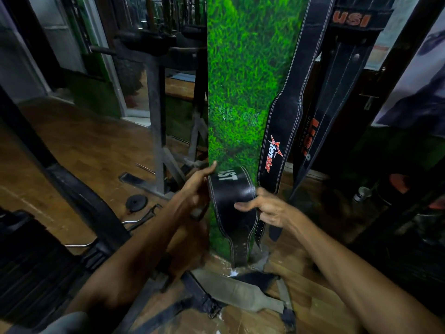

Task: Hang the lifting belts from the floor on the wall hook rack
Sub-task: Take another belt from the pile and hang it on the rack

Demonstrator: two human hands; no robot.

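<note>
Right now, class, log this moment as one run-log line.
left hand: grips black leather lifting belt | right hand: holds same belt | grey belt: on floor

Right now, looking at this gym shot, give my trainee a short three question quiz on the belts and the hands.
1. True or false: the glossy black belt is lying flat on the floor.
2. Which hand grips that belt's left edge?
A. left hand
B. right hand
C. neither
3. Fill in: the belt hanging against the green wall with a red star logo reads ____.

Key:
1. False, both hands hold it up in front of the wall.
2. A
3. tenstar, on the tenstar belt; a USI belt hangs beside it, and a grey belt lies on the floor.
</note>
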